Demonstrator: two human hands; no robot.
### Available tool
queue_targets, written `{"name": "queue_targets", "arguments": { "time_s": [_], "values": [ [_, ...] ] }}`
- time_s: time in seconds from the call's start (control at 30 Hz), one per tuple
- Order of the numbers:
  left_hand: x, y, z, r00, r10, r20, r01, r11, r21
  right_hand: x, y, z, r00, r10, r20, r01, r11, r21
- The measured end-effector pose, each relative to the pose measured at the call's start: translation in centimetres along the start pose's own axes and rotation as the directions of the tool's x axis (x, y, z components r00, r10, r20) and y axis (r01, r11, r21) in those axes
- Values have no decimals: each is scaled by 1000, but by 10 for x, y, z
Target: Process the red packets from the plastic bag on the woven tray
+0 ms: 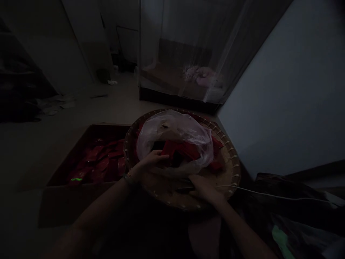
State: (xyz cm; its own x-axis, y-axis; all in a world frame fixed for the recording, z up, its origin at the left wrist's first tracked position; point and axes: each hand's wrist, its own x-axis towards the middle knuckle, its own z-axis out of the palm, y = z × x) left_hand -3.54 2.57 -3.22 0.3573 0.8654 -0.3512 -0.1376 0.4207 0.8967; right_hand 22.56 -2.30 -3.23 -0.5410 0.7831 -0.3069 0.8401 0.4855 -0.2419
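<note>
A round woven bamboo tray (229, 158) is in front of me with a clear plastic bag (185, 124) spread open on it. Red packets (185, 149) lie inside the bag. My left hand (151, 160) reaches to the near left of the bag's mouth, its thumb and fingers closed on a red packet (168, 147). Close to the tray's near edge, my right hand (203, 189) is closed beside a dark slim object (184, 189) with a pale edge. A white cord (258, 195) runs off to the right from that hand. Dim light hides the right fingertips.
On the left stands an open cardboard box (43, 201) filled with red packets (99, 158). Behind the tray is a bed under a net (151, 43), with a pink bundle (207, 76) on it. A pale wall (291, 90) rises on the right, above dark bags or cloth (275, 183).
</note>
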Motion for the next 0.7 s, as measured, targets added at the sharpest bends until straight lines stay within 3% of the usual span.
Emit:
{"name": "queue_targets", "arguments": {
  "time_s": [0.1, 0.17, 0.3, 0.4, 0.5, 0.57, 0.63, 0.7],
  "values": [
    [-2, 0, 1, 1000, 13, 5, -13, 1000, -22, 1, 4, -11, 996, -82, -20, 84, 980, 181],
    [-3, 0, 1, 999, 35, 13, -35, 999, -11, 2, 12, -24, 989, -112, -92, 134, 948, 290],
    [-2, -2, 2, 998, 68, 10, -68, 998, 16, 0, 25, -53, 972, -35, -234, 127, 913, 388],
    [2, -6, -1, 992, 125, 9, -125, 991, 43, -4, 21, -61, 984, -121, -134, 166, 899, 405],
    [6, -10, -5, 977, 212, 14, -212, 971, 106, -8, 9, -48, 978, -207, -30, 202, 897, 394],
    [8, -11, -7, 969, 245, 10, -243, 956, 164, -8, 3, -37, 976, -214, -40, 213, 901, 377],
    [8, -11, -6, 966, 259, 1, -253, 942, 219, -2, 1, -33, 974, -168, -154, 216, 896, 389],
    [7, -10, -4, 969, 248, 18, -243, 930, 274, 9, -2, -38, 929, -56, -365, 227, 867, 443]
  ]
}}
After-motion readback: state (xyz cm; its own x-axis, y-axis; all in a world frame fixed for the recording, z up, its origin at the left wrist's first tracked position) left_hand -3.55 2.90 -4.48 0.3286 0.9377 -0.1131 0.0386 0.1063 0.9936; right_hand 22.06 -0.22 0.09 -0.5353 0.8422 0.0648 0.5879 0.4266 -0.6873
